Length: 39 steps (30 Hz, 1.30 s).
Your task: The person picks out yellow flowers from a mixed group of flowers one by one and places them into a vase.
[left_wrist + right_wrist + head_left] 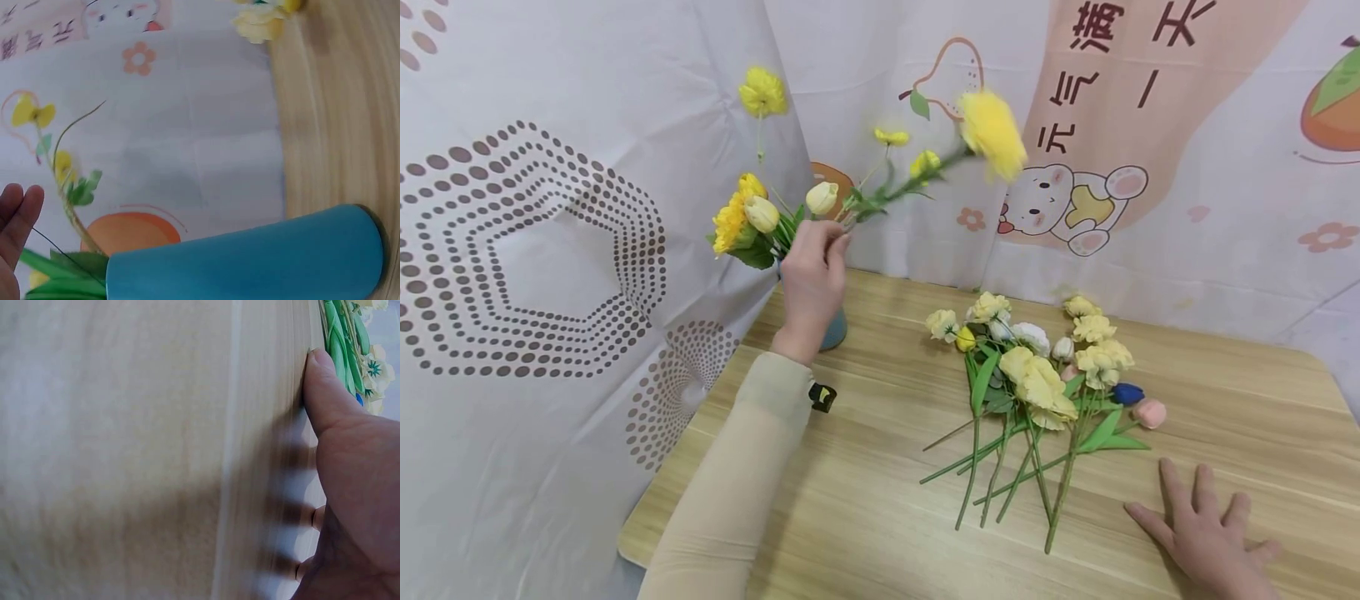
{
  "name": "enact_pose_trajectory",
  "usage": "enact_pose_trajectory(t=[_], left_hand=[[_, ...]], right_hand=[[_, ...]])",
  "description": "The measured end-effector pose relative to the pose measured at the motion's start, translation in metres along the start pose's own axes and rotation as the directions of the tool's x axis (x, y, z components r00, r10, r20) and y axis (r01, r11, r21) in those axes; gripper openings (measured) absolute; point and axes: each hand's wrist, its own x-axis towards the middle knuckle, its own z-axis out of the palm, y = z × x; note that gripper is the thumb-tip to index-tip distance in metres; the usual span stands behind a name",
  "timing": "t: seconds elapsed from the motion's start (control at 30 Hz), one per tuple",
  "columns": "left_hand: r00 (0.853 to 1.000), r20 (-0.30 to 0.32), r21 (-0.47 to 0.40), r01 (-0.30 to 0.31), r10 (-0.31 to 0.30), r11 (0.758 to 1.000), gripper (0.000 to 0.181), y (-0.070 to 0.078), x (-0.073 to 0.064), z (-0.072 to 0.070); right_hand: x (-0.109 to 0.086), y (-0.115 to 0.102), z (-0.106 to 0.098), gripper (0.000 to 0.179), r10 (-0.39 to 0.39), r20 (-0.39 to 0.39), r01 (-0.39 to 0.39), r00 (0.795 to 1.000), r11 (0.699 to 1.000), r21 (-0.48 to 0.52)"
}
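Observation:
At the back left, my left hand is raised at the mouth of a blue vase, thumb and fingers pinching the stem of a large yellow flower. The bloom leans out to the right and is blurred. Around the hand, cream tulips, an orange-yellow flower and smaller yellow blooms rise from the vase. In the head view, the hand hides much of the vase. My right hand rests on the table at the front right, fingers spread, holding nothing.
Loose artificial flowers lie mid-table, among them pale yellow blooms, a blue tulip and a pink tulip, stems toward the front. A printed curtain hangs behind the wooden table. A small black-and-yellow item shows beside the left cuff.

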Motion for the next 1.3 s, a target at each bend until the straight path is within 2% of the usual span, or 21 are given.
enact_pose_trajectory(t=[0.07,0.13,0.2,0.27,0.57,0.9,1.2,1.3], left_hand=[[0.994,-0.063,-0.049,0.081,-0.084,0.996,0.010,-0.004,0.004,-0.004],[0.981,-0.106,-0.084,0.153,-0.161,0.985,0.011,-0.008,0.006,-0.007],[0.967,-0.127,-0.100,0.208,-0.220,0.973,0.013,-0.012,0.008,-0.010],[0.958,-0.138,-0.093,0.241,-0.252,0.966,0.015,-0.016,0.008,-0.013],[0.953,-0.125,0.034,0.282,-0.276,0.959,0.013,-0.028,0.000,-0.016],[0.936,-0.106,0.045,0.342,-0.336,0.939,0.015,-0.037,-0.009,-0.017],[0.930,-0.087,0.080,0.365,-0.358,0.928,0.017,-0.044,-0.016,-0.018],[0.919,-0.077,0.095,0.394,-0.388,0.914,0.014,-0.045,-0.017,-0.018]], right_hand=[[0.000,0.000,0.000,0.100,0.001,0.001,-0.001,1.000,1.000,0.002],[0.000,0.000,0.000,0.100,0.001,0.001,-0.001,1.000,1.000,0.003],[0.001,0.000,0.000,0.100,0.002,0.003,-0.002,1.000,1.000,0.006],[0.001,0.000,0.000,0.100,0.002,0.004,-0.002,1.000,1.000,0.009],[0.000,0.001,0.000,0.100,-0.014,-0.008,0.014,1.000,1.000,-0.012],[0.001,0.002,-0.002,0.101,-0.009,0.023,0.009,1.000,1.000,0.007],[0.001,0.003,0.000,0.101,-0.023,-0.004,0.023,1.000,1.000,-0.004],[0.001,0.003,0.000,0.100,-0.021,0.001,0.021,1.000,1.000,-0.001]])
